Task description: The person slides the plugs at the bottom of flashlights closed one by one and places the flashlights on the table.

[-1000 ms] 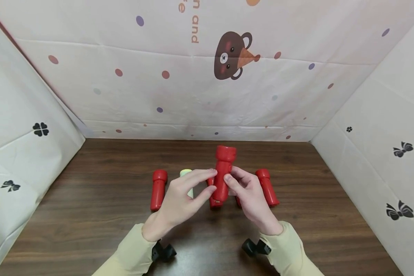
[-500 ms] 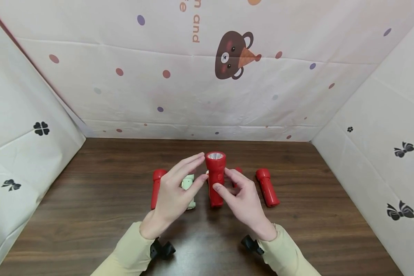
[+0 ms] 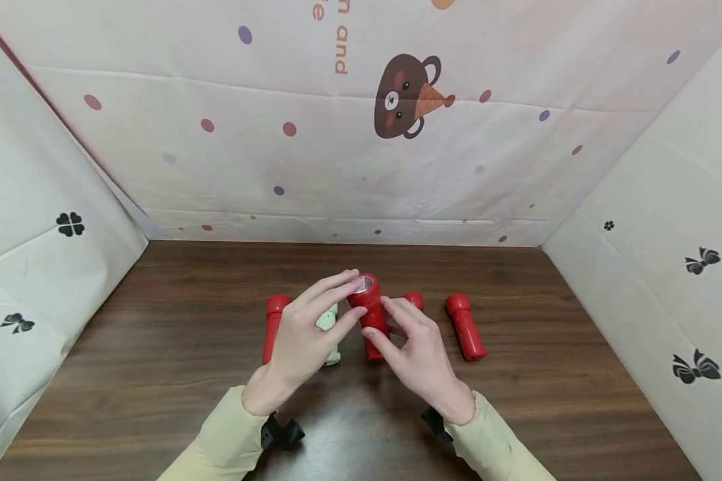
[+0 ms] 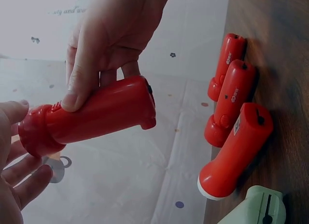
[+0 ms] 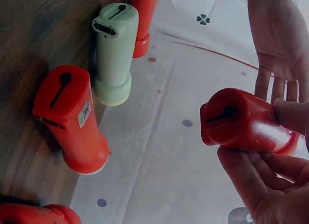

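Note:
My right hand point(image 3: 421, 351) grips a red flashlight point(image 3: 370, 298) above the table, thumb on one side of the body and fingers on the other. The flashlight's lens end tilts toward my left hand point(image 3: 303, 331). That hand's long, loosely extended fingers reach the lens rim, and its thumb lies close to the flashlight's head; whether it bears any weight I cannot tell. In the left wrist view, the held flashlight point(image 4: 101, 113) shows its ridged switch beside the right thumb. From the right wrist, the flashlight's tail end point(image 5: 227, 118) faces the camera, with a dark keyhole-shaped slot.
Flashlights lie in a row on the dark wood table point(image 3: 186, 401): a red one point(image 3: 273, 327) at left, a pale green one point(image 3: 327, 321), a white-rimmed red one point(image 4: 236, 151), and red ones point(image 3: 413, 298) farther right. A printed white sheet point(image 3: 216, 167) stands behind.
The flashlight has turned from lens facing away to lens facing up, then tilted left and lowered slightly. My right hand moved left with it, and my left fingers now reach its head.

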Available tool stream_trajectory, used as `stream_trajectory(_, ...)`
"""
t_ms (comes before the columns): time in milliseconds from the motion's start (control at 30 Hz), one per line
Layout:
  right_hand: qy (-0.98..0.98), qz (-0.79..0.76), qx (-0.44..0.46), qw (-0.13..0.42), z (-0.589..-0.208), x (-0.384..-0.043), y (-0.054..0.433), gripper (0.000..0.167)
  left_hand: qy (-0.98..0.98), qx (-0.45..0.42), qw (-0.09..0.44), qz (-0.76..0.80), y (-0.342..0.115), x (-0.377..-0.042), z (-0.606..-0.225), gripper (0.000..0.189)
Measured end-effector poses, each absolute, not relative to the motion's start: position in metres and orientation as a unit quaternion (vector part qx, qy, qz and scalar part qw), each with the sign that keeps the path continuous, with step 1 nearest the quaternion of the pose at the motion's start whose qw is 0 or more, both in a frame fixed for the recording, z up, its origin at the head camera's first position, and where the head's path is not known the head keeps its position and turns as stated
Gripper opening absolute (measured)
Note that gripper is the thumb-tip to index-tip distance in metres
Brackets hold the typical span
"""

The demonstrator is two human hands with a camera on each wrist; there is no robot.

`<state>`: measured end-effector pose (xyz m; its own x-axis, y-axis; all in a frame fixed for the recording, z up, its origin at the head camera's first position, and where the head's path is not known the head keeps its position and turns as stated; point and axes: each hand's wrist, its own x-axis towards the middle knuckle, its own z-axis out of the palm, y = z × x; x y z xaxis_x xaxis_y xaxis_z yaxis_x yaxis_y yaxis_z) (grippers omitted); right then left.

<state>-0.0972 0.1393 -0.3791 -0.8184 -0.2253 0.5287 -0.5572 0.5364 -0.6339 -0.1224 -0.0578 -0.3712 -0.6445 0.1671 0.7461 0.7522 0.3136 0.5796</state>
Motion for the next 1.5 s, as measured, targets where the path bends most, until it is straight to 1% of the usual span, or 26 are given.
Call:
stream_trajectory(333,-0.878,0.348,0.231,0.233,-0.378,-0.099,0.143,0.049,-0.773,-0.306,0.302,-0.467,-0.059,-0.123,-0.368,0.044)
stream_trajectory(567,-0.895,0.317,0.201,0.239,-0.374,-0.100,0.154,0.046,-0.771,-0.325,0.300,-0.459,-0.052,-0.131,-0.367,0.040)
stream_trajectory(733,-0.900,0.321,0.188,0.226,-0.370,-0.102,0.162,0.046,-0.769,-0.340,0.294,-0.455,-0.046,-0.137,-0.363,0.036)
stream_trajectory(933,-0.904,0.332,0.168,0.210,-0.364,-0.105,0.176,0.045,-0.785,-0.351,0.258,-0.440,-0.036,-0.143,-0.353,0.034)
stream_trajectory(1100,-0.910,0.320,0.151,0.217,-0.357,-0.107,0.190,0.042,-0.797,-0.370,0.254,-0.404,-0.024,-0.151,-0.341,0.034)
stream_trajectory(1300,-0.920,0.292,0.140,0.223,-0.345,-0.111,0.206,0.040,-0.807,-0.380,0.249,-0.378,-0.007,-0.161,-0.328,0.029)
stream_trajectory(1400,-0.927,0.286,0.132,0.203,-0.338,-0.113,0.214,0.039,-0.814,-0.380,0.233,-0.371,0.002,-0.166,-0.323,0.028)
stream_trajectory(1500,-0.937,0.285,0.112,0.168,-0.331,-0.114,0.224,0.038,-0.825,-0.378,0.199,-0.369,0.011,-0.171,-0.319,0.028)
